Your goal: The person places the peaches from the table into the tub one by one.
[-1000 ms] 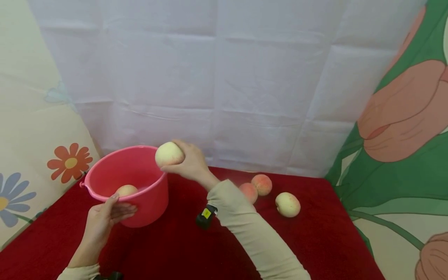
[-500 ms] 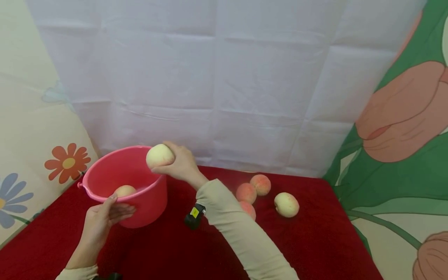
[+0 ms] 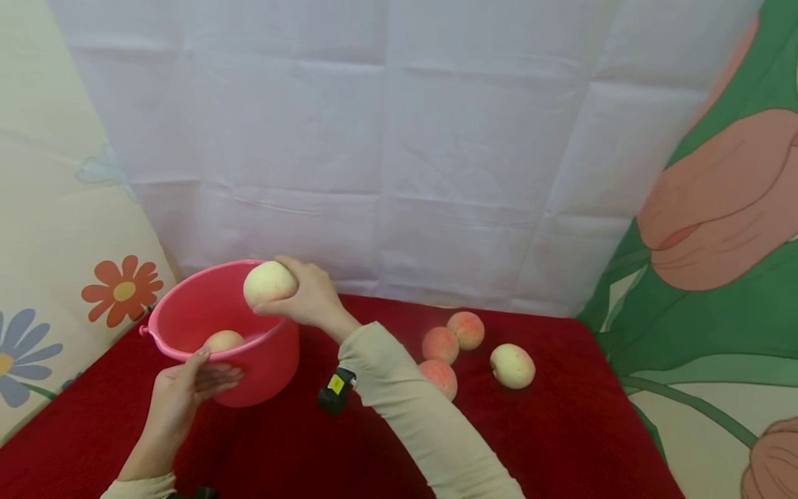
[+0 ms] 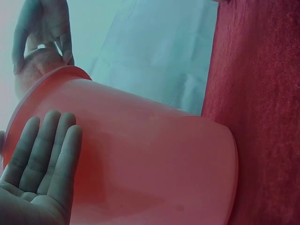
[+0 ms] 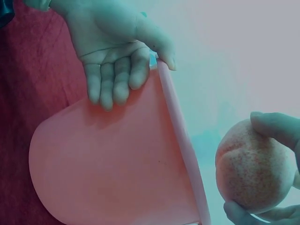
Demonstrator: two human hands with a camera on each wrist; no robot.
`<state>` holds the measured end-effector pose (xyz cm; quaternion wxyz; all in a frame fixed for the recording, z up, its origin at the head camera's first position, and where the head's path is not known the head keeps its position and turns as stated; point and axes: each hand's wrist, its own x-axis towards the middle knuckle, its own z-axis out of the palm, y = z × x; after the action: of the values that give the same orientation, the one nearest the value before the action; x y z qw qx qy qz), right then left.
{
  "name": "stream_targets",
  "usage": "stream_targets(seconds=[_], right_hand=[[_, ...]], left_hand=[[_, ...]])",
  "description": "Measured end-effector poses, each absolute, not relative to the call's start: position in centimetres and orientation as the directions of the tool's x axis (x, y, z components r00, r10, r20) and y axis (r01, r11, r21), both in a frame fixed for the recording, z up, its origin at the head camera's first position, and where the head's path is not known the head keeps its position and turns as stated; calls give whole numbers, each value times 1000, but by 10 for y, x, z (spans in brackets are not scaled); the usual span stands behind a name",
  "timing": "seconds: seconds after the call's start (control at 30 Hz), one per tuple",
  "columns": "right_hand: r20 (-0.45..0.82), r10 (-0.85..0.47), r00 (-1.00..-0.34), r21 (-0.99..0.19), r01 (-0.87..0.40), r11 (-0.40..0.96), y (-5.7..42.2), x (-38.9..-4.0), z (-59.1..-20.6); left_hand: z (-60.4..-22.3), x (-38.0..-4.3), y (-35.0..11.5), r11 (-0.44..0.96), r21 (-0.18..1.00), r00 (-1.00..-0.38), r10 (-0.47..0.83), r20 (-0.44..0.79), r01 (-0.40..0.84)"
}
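My right hand (image 3: 309,294) grips a pale yellow peach (image 3: 269,285) between thumb and fingers, above the right side of the pink bucket (image 3: 268,367). In the right wrist view the held peach (image 5: 253,164) shows its crease, close to the bucket's rim (image 5: 180,126) but apart from it. My left hand (image 3: 177,395) holds the bucket at its near rim, the thumb hooked over the edge and the fingers straight along the outer wall. Inside the bucket lies another peach (image 3: 224,339), partly hidden by the rim and thumb.
Right of my right sleeve, several peaches lie on the red cloth (image 3: 561,430): a reddish peach (image 3: 466,330), others beside it, and a pale peach (image 3: 512,366). A white sheet (image 3: 436,138) hangs behind, with flowered cloths at both sides.
My right hand has moved left with the peach, from beside the rim to over the bucket's opening. More of the reddish peaches show beside the sleeve. The left hand stays on the bucket.
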<state>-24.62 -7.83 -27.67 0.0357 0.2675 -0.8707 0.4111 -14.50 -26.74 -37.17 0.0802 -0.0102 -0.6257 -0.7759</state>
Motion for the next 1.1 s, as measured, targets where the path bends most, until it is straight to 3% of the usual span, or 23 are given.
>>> stream_targets(seconds=[0.83, 1.1], right_hand=[[289, -444, -848, -662, -512, 547, -76, -242, -280], [307, -448, -840, -704, -517, 487, -66, -242, -277]], left_hand=[[-371, -147, -270, -219, 968, -989, -103, 103, 124], [-371, -147, -270, -255, 956, -987, -102, 122, 144]])
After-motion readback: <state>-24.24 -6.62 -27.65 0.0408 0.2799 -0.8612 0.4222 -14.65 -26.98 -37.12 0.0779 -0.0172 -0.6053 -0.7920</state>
